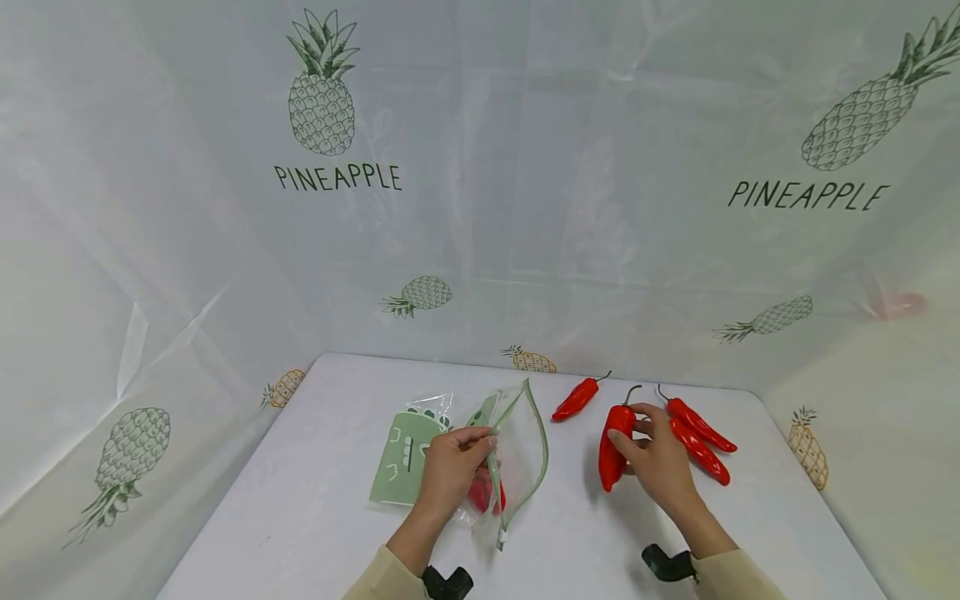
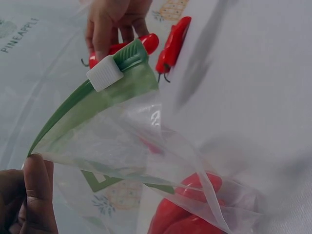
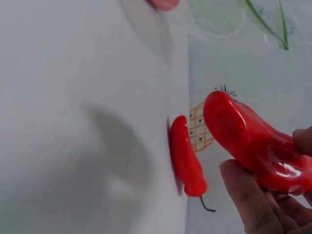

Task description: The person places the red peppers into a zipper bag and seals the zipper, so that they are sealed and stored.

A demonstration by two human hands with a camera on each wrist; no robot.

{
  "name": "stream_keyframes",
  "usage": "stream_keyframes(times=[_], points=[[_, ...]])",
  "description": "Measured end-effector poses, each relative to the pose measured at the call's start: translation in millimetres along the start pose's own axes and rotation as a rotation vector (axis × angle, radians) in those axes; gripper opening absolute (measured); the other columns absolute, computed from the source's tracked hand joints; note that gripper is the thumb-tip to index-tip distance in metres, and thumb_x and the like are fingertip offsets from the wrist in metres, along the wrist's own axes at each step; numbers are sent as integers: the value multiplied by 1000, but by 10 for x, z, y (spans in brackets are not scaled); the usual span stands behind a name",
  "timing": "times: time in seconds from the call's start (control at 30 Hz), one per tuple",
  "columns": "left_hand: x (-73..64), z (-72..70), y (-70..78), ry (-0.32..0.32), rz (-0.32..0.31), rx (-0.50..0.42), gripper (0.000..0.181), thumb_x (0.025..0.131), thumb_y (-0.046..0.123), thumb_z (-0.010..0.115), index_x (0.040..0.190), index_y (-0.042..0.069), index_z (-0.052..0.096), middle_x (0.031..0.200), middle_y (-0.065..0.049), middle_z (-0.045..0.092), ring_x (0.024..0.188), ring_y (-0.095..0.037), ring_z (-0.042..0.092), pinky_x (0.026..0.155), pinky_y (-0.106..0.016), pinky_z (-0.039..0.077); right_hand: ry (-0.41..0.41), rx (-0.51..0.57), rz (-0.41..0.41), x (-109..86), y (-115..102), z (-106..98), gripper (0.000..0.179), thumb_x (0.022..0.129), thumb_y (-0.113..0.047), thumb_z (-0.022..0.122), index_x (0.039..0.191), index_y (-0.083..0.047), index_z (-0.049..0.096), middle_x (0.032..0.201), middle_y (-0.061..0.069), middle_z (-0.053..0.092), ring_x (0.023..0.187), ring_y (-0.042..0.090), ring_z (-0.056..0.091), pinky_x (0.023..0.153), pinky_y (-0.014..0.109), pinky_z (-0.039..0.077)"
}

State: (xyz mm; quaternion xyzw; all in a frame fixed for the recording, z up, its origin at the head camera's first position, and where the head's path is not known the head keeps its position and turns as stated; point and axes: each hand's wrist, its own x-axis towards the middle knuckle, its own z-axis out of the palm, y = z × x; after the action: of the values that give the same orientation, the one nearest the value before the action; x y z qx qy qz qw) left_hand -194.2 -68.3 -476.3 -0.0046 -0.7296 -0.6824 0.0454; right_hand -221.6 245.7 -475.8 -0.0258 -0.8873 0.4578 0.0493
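My left hand [image 1: 451,468] pinches the rim of a clear zip bag [image 1: 525,454] with a green edge, its mouth spread apart. A white slider [image 2: 105,73] sits on the green zip strip in the left wrist view. Inside the bag lie red peppers [image 2: 187,214], seen through the plastic. My right hand [image 1: 662,457] grips a red chili pepper [image 1: 613,450] between thumb and fingers, stem upward, held above the table to the right of the bag. In the right wrist view this pepper [image 3: 248,136] hangs over the table with its rounded tip toward the camera's middle.
A single red chili pepper [image 1: 576,399] lies near the table's back edge. Two more peppers [image 1: 702,423] lie side by side right of my right hand. A flat green-printed bag [image 1: 397,458] is on the white table [image 1: 300,500], left of the open bag. A pineapple-printed sheet [image 1: 525,208] hangs behind.
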Motion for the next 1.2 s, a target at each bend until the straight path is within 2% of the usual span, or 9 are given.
stream_keyframes(times=[0.3,0.53,0.77,1.2], points=[[13,1,10,7,-2,3,23,97,14,76,116,1,79,88,-11,75,65,-13,68,58,-22,61,-1,4,-3,-1,-146,58,75,98,-24,77,156,-6,32,146,32,53,120,49,63,69,39,67],[34,0,18,12,1,22,22,97,14,76,114,1,79,87,-11,75,65,-12,69,61,-30,64,3,35,-28,-21,-275,106,71,98,-21,77,154,-8,35,145,30,55,118,47,65,68,39,67],[46,10,8,10,2,40,21,98,14,75,113,2,80,87,-9,75,64,-11,68,59,-24,62,-4,49,-57,-37,-393,182,68,99,-22,76,153,-9,37,143,30,58,113,43,69,66,38,67],[63,28,22,2,10,24,22,97,14,76,114,0,80,87,-11,75,63,-11,68,59,-24,62,-40,167,-76,-165,-714,427,62,99,-19,75,150,-11,40,139,26,61,105,34,71,65,38,67]])
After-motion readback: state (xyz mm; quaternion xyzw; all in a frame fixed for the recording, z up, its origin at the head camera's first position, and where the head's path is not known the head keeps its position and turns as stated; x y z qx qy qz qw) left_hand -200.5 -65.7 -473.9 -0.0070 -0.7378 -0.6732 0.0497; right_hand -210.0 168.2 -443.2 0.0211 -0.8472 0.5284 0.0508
